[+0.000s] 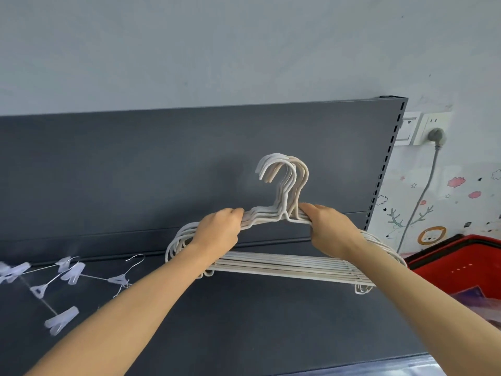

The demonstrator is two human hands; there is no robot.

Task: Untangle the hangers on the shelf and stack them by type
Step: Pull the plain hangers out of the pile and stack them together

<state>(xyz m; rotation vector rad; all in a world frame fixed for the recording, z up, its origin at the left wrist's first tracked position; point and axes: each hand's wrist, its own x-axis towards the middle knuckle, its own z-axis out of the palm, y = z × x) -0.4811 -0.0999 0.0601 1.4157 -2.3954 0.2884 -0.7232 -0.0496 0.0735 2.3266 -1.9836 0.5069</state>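
Note:
A bundle of several white and cream coated hangers point(282, 263) is held upright above the dark grey shelf point(244, 321), hooks lined up and pointing left. My left hand point(217, 232) grips the bundle's left shoulder. On the other side of the hooks, my right hand point(333, 226) grips the right shoulder. A few wire clip hangers point(67, 278) with translucent clips lie spread on the shelf at the far left, apart from both hands.
The shelf's dark back panel point(189, 164) rises behind the hangers, with a slotted upright point(385, 169) at its right end. A red basket point(461, 264) sits to the right. A wall socket with a grey plug point(436, 137) and cable is beyond it.

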